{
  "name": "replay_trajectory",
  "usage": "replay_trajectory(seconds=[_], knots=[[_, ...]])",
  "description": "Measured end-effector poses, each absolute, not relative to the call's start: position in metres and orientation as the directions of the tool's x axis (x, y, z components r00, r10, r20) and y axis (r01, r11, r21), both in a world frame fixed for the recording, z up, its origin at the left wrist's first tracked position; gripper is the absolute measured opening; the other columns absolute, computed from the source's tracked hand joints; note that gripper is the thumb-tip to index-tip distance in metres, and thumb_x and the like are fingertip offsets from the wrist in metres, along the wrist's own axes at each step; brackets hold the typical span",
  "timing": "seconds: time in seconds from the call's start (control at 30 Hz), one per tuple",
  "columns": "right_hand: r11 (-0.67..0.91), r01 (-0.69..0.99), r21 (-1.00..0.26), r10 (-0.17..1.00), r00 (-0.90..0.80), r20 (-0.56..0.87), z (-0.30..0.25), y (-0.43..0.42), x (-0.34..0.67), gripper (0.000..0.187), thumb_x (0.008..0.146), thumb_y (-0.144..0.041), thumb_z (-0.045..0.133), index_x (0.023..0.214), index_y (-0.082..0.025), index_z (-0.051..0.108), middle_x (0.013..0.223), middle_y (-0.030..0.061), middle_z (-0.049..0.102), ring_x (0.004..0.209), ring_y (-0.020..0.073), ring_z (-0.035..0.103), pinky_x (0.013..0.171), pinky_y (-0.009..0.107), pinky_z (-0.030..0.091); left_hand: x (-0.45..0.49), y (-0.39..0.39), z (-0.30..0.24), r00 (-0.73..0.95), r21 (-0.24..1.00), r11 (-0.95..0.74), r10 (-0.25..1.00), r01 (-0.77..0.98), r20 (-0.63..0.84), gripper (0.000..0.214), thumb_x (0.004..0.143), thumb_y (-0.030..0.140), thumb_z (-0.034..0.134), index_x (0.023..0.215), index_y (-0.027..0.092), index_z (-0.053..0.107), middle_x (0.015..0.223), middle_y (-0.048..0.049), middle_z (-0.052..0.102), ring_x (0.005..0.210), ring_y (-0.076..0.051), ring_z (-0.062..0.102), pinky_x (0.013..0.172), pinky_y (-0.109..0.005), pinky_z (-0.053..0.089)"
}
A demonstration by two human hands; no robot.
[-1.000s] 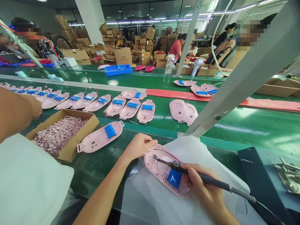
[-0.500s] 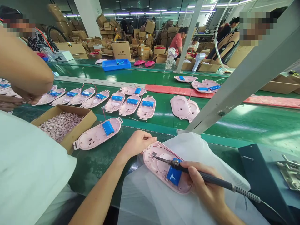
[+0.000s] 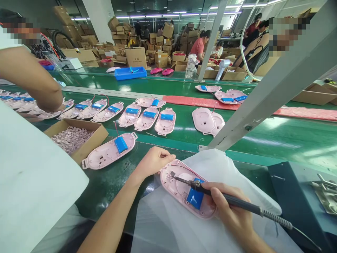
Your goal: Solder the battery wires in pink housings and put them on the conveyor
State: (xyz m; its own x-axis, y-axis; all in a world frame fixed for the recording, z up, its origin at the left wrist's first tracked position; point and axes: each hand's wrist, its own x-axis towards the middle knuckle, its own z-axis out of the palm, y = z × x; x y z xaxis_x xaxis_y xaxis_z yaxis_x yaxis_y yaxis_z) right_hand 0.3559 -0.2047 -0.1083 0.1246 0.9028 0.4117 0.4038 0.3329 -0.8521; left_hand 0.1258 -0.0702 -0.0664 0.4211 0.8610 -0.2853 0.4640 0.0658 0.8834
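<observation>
A pink plastic shell (image 3: 181, 202) lies tilted on a white sheet (image 3: 158, 225) in front of me. Inside it sit a blue battery pack (image 3: 195, 198) and a thin red wire along the upper edge. My left hand (image 3: 155, 161) pinches the shell's upper left end between thumb and fingers. In my right hand (image 3: 233, 207) is a soldering iron (image 3: 238, 202), gripped like a pen. Its tip reaches a small grey metal part (image 3: 172, 173) near the shell's left end. Whether the tip touches that part I cannot tell.
Another pink shell with a battery (image 3: 109, 151) lies to the left, beside a cardboard box (image 3: 98, 135) of small pink rings. Several shells line the green conveyor (image 3: 181, 119). A slanted metal post (image 3: 252, 95) and a dark box (image 3: 295, 196) stand right. A co-worker's arm (image 3: 31, 77) reaches in left.
The co-worker at the left has drawn an arm back and leaned, uncovering more shells on the conveyor. My hands, the shell and the soldering iron stay nearly still.
</observation>
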Motion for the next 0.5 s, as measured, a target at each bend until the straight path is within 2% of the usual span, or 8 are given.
replay_trajectory(seconds=[0.13, 0.5], knots=[[0.358, 0.370, -0.857, 0.897, 0.119, 0.426, -0.1074, -0.2050, 0.3552, 0.028, 0.104, -0.037, 0.064, 0.093, -0.025, 0.086, 0.051, -0.0026, 0.069, 0.038, 0.0145, 0.062, 0.045, 0.024, 0.057, 0.1254, -0.0697, -0.0677, 0.422, 0.886, 0.069, 0.860, 0.459, -0.286, 0.045, 0.086, 0.056, 0.066, 0.064, 0.016, 0.063, 0.053, 0.0040, 0.043, 0.047, -0.010, 0.041, 0.040, -0.022, 0.039], [0.362, 0.375, -0.853, 0.886, 0.147, 0.441, -0.1073, -0.2035, 0.3550, 0.030, 0.105, -0.041, 0.063, 0.091, -0.027, 0.086, 0.053, -0.0020, 0.072, 0.038, 0.0141, 0.063, 0.042, 0.022, 0.054, 0.1252, -0.0703, -0.0681, 0.424, 0.886, 0.070, 0.859, 0.459, -0.288, 0.046, 0.086, 0.057, 0.067, 0.063, 0.017, 0.062, 0.053, 0.0050, 0.040, 0.047, -0.010, 0.039, 0.041, -0.022, 0.040]])
